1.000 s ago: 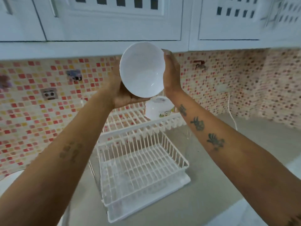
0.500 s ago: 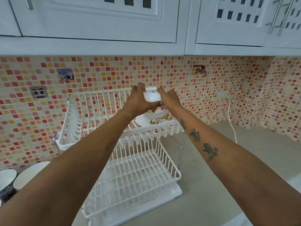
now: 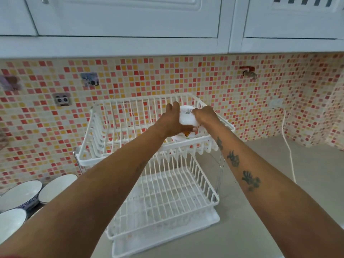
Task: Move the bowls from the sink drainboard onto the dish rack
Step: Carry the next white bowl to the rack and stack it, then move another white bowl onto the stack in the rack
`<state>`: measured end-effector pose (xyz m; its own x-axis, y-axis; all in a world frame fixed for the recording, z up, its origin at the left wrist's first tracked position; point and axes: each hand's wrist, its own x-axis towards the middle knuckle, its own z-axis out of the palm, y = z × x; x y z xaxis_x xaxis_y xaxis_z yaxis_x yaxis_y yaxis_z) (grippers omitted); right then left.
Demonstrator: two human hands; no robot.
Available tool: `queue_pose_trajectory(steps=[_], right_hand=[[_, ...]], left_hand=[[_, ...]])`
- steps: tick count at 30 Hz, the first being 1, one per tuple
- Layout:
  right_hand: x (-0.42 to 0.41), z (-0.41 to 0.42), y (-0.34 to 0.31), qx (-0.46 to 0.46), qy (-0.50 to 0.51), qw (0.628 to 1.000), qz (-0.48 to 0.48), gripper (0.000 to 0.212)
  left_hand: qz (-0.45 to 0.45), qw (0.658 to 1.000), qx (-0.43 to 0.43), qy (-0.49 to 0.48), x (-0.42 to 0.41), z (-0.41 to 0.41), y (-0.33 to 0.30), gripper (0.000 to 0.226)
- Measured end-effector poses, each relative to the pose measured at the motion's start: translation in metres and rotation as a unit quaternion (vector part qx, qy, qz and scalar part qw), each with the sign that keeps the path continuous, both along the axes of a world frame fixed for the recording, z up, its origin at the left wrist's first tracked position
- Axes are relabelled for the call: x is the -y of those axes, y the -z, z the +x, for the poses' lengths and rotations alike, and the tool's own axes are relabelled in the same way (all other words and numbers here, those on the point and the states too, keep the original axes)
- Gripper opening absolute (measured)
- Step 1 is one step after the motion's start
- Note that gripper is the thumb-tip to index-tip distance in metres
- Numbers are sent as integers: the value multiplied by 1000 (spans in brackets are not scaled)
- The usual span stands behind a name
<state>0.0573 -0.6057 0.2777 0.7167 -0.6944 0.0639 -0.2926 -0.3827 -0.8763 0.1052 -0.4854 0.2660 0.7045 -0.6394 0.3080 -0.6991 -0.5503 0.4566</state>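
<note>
Both hands grasp one upturned white bowl (image 3: 187, 116) between them, the left hand (image 3: 173, 121) on its near-left side, the right hand (image 3: 204, 116) on its right; beneath them lies a patterned bowl (image 3: 186, 135) in the dish rack (image 3: 130, 138) top tier; three bowls (image 3: 20, 194) wait far down-left.

Bowls and rack, counted

Two bowls (image 3: 187, 118) stacked in the hands' grip; three bowls (image 3: 20, 194) far lower left; one dish rack (image 3: 152, 183).

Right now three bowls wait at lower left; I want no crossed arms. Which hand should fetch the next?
Left hand: the bowls lie on its side; the right hand would cross over.
</note>
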Motion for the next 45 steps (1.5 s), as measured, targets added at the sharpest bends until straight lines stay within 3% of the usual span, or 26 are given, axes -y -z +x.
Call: queue_pose_trajectory(steps=[6,9,14,20,23,28,33,39,43,45], right_hand=[[3,-1,2,1,15,1000,-20,51],[3,-3,3,20,44,995,-91,48],[-16,-18,-3,178,33,956,-231,32],[-117,4,-32,311,-102,926,-188,30],[-188,15,-44,353,-194,906,-133,27],[-296,37,-30,349,-318,880,-50,26],[-380,59,5,303,-392,869,13,29],[-440,107,74,165,-407,892,107,35],[-451,141,137,65,-342,924,155,45],[-448,154,171,14,-302,940,158,34]], left_hand=[[-16,999,-35,8,-1,-3,1,87],[3,1000,-24,20,-14,-4,-2,86],[-33,999,22,15,-81,-7,-21,76],[-148,979,77,-117,-183,9,-47,44],[-248,946,48,-205,-229,17,-48,34],[-297,908,37,-292,-325,24,-21,21],[-346,849,-36,-398,-425,33,8,25],[-356,796,-169,-460,-510,42,91,50],[-389,725,-215,-525,-526,41,178,58],[-447,653,-294,-537,-527,46,217,64]])
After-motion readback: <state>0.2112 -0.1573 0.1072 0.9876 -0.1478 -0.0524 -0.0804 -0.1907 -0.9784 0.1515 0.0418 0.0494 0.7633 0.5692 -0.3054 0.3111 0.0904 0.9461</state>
